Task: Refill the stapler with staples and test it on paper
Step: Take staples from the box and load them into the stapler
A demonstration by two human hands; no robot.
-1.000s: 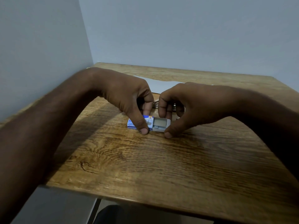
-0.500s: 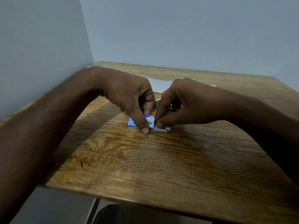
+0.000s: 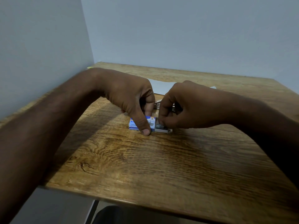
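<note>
Right hand (image 3: 186, 105) shifted into blue staple box (image 3: 133, 124).

The left hand (image 3: 129, 97) and the right hand (image 3: 186, 104) were both bare. The left forearm (image 3: 53, 126) and the right forearm (image 3: 252, 115) were bare as well, all the way to the picture's edges. The left thumb (image 3: 142, 123) had a short, rounded nail with a pale tip and creased skin over its knuckle, while the right forearm lay largely in shadow, so its finer surface detail could not be made out.
</note>
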